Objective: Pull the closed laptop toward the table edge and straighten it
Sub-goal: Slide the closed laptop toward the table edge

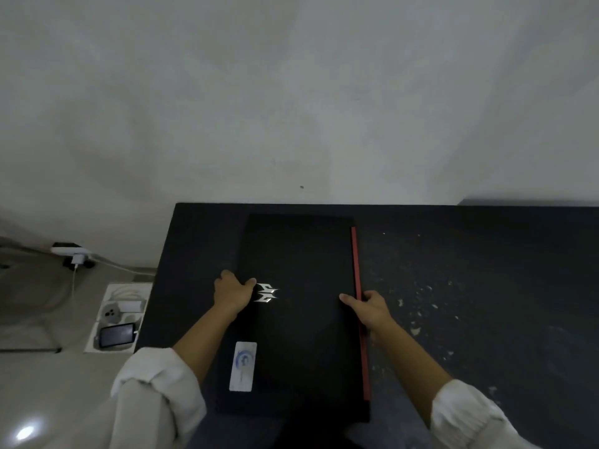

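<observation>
A closed black laptop (pixel 301 335) lies lengthwise on the black table (pixel 470 270), running from near the wall to the near edge. Its right side carries a red strip (pixel 358 286). A silver logo (pixel 266 292) and a pale sticker (pixel 243 366) mark the lid. My left hand (pixel 234 291) grips the laptop's left edge, thumb on the lid beside the logo. My right hand (pixel 368 307) grips the right edge over the red strip, thumb on the lid. Both forearms reach in from below in white rolled sleeves.
Pale specks and scuffs dot the table to the right of the laptop. A grey wall stands behind the table. On the floor at left, a white box (pixel 97 338) holds a phone (pixel 117 335) and cables, with a charger plug (pixel 77 257) near the wall.
</observation>
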